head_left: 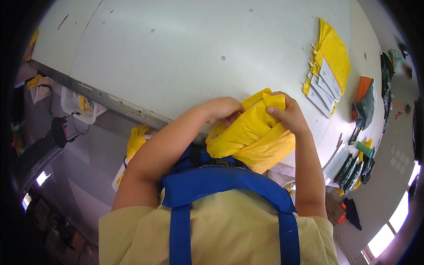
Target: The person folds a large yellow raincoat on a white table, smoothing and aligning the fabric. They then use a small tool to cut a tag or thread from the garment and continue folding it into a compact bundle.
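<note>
A bunched yellow fabric item (pixel 243 132), glossy and loosely folded, is held up against my blue apron (pixel 225 179) at the table's near edge. Its exact kind cannot be made out. My right hand (pixel 287 112) pinches its upper right corner, thumb in front and fingers behind. At its upper left side, my left hand (pixel 225 110) grips the fabric, with most of the fingers tucked into the folds. The lower part of the item hangs over the edge in front of me.
Flat yellow pieces with white labels (pixel 333 57) lie fanned on the pale table (pixel 176 53). Further right are a grey-and-orange pouch (pixel 365 106), a green roll (pixel 363 148) and dark packets (pixel 349 170). White bins (pixel 88 115) holding yellow items stand below the table's left edge.
</note>
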The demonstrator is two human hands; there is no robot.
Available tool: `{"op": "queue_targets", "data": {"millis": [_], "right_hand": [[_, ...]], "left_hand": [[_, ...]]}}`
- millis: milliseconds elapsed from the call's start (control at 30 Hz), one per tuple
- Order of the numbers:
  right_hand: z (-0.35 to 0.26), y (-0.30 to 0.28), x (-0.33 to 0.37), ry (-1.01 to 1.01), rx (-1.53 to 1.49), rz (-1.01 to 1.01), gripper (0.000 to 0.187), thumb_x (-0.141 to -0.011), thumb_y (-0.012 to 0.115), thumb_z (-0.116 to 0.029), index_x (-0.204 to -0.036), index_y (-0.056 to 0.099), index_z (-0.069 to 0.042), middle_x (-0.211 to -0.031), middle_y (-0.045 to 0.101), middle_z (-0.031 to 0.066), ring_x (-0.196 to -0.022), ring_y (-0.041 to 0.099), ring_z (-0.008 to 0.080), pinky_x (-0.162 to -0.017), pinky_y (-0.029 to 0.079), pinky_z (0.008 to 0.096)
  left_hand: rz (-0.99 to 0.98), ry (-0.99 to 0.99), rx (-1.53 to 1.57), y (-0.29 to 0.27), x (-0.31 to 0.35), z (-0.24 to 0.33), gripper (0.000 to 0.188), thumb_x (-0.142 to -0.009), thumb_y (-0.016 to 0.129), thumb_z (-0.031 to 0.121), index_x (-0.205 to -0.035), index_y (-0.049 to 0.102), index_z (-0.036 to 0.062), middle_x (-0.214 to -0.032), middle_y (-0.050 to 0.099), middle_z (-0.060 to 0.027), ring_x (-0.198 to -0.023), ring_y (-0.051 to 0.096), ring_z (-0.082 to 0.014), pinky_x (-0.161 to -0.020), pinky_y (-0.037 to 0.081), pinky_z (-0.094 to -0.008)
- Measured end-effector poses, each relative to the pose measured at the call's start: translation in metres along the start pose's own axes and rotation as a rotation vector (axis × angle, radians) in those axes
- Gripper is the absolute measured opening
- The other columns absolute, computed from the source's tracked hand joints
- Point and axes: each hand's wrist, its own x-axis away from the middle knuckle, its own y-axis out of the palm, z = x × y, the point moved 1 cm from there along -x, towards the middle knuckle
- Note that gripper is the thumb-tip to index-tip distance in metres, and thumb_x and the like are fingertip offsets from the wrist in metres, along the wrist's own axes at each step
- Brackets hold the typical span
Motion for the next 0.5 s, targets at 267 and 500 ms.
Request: {"op": "queue_targets", "data": {"millis": [267, 500], "right_hand": [[0.000, 0.000, 0.022, -0.027, -0.114, -0.016, 0.034, -0.082, 0.073, -0.015, -0.109, 0.060, -0.001, -0.096, 0.064, 0.0037, -0.089, 0.059, 0.0116, -0.083, 0.047, 0.0267], [0.010, -0.005, 0.030, -0.035, -0.077, -0.025, 0.039, -0.082, 0.073, -0.016, -0.113, 0.057, 0.000, -0.099, 0.064, 0.0038, -0.091, 0.059, 0.0119, -0.086, 0.047, 0.0272]], "left_hand": [[0.112, 0.720, -0.776, 0.033, -0.035, 0.000, 0.035, -0.093, 0.049, 0.033, -0.114, 0.063, 0.0086, -0.101, 0.068, -0.0091, -0.085, 0.064, -0.0229, -0.076, 0.051, -0.0375], [0.300, 0.682, -1.158, 0.041, -0.015, 0.007, 0.029, -0.089, 0.056, 0.029, -0.111, 0.063, 0.0107, -0.099, 0.068, -0.0130, -0.086, 0.064, -0.0287, -0.077, 0.050, -0.0374]]}}
